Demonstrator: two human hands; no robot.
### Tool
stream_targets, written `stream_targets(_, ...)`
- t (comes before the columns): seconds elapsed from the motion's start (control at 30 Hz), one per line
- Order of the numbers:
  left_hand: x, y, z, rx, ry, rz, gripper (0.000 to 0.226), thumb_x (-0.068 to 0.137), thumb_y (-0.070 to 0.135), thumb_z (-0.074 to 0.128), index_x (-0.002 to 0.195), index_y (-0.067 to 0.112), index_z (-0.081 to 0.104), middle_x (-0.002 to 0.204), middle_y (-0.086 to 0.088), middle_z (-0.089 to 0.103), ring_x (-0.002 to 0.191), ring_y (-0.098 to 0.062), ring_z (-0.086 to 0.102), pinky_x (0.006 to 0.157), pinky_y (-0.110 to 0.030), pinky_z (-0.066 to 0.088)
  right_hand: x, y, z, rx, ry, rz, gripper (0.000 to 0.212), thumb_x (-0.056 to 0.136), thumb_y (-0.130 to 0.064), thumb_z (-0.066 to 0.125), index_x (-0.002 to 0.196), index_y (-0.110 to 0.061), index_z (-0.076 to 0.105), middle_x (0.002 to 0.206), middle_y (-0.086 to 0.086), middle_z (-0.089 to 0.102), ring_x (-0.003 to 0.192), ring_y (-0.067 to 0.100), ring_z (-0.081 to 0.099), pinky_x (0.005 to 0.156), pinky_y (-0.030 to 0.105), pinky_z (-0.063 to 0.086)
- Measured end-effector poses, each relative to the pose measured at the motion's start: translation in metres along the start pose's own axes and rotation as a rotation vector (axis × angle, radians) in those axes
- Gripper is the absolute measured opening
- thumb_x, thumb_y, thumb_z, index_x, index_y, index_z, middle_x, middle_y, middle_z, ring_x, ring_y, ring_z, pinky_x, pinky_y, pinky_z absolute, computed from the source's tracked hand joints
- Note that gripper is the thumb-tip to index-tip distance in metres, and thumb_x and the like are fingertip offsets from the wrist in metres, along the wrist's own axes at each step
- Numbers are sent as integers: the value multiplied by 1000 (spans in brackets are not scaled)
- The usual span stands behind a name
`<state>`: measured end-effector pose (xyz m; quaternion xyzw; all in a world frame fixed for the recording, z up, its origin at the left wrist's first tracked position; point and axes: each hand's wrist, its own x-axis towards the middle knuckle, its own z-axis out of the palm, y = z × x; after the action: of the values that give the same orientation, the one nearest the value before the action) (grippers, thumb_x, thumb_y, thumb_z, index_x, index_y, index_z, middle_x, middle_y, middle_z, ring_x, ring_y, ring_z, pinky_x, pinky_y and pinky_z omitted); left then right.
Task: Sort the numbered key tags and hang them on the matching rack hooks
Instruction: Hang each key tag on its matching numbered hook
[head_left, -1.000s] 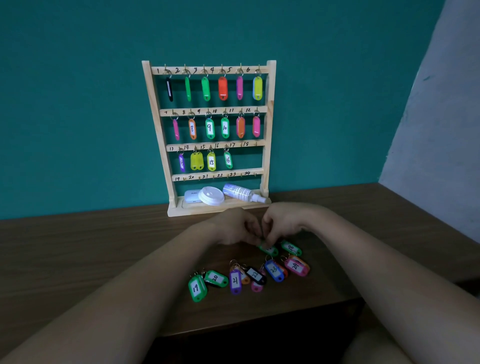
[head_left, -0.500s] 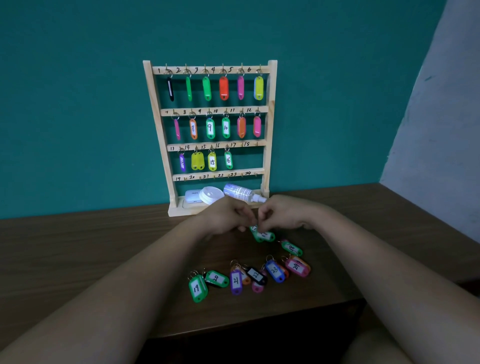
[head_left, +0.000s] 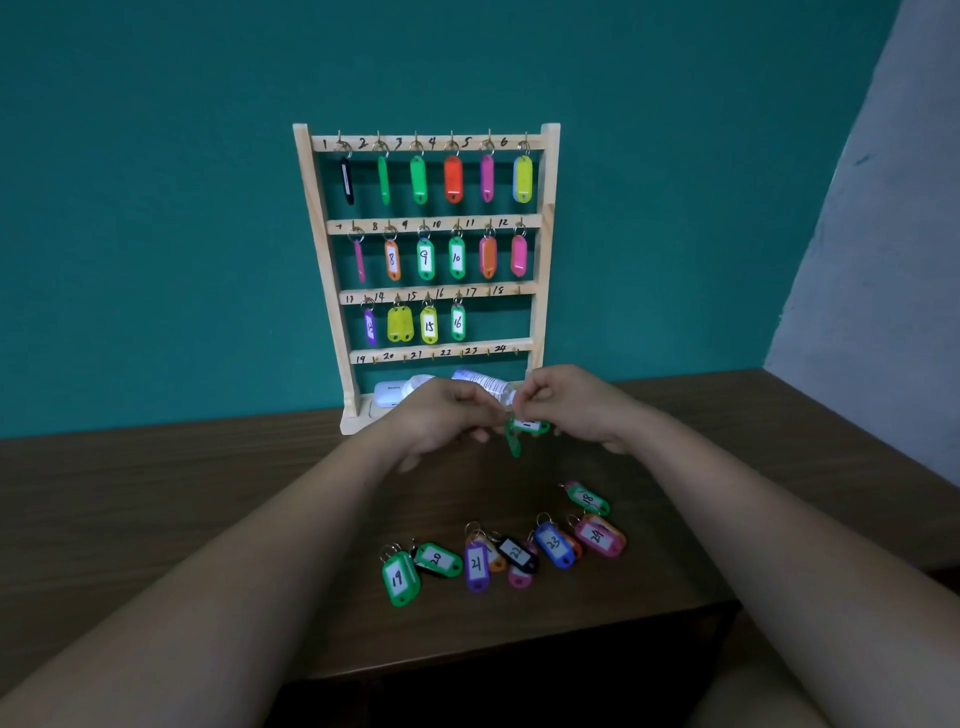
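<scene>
Both forearms are extended over the wooden table (head_left: 156, 499). The left hand (head_left: 441, 415) and right hand (head_left: 571, 410) are curled, and a pair of green key tags (head_left: 527, 426) is pinched at its ring between their meeting fingertips (the ring itself is blurred). The tags, of smooth rounded plastic, are held above the table just before the pale wooden rack (head_left: 548, 234). One lies with its long axis level, paper label showing; the other hangs edge-on, pointing down.

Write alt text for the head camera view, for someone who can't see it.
A left hand and a right hand hold green key tags between them above a table, before a wooden rack whose bottom row of hooks is bare. More numbered tags lie on the table.
</scene>
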<state>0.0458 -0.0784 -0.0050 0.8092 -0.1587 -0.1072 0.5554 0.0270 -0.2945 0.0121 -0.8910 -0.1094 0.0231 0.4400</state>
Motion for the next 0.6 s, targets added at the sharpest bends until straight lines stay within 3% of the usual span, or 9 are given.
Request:
stream_targets(0.1,-1,3,2,-54,8,-8,7,98,14,68,101,12,74,98,-8,81,76,-10,70,56,-17,42,2,2,0,32,35,-17,6,97,-15,75,103,-12,75,101,9,79,91,18,72,69,30,53)
stream_targets(0.2,0,4,3,-74,31,-7,13,94,15,75,106,11,74,87,-6,78,74,-8,68,58,-18,44,4,3,2,91,36,-35,11,93,-7,77,102,-13,78,94,9,80,92,19,75,81,35,56)
stream_targets(0.33,3,-3,2,-99,8,30,26,83,10,87,106,8,75,95,-16,78,80,-15,67,63,-21,49,2,1,8,136,23,-38,16,90,-3,78,103,-12,78,88,7,80,80,12,73,76,23,53)
stream_targets(0.5,3,-3,-6,-158,32,56,26,84,-6,81,108,1,76,92,-11,79,84,-14,73,68,-21,54,4,2,3,222,46,-18,17,87,0,81,102,-10,80,96,7,81,97,20,77,92,32,59)
stream_targets(0.6,2,-1,-8,-182,60,54,25,83,-8,81,107,-3,75,91,-15,78,80,-17,72,64,-23,54,3,2,3,266,57,5,16,85,-6,86,100,-7,80,98,10,81,92,18,74,81,32,58)
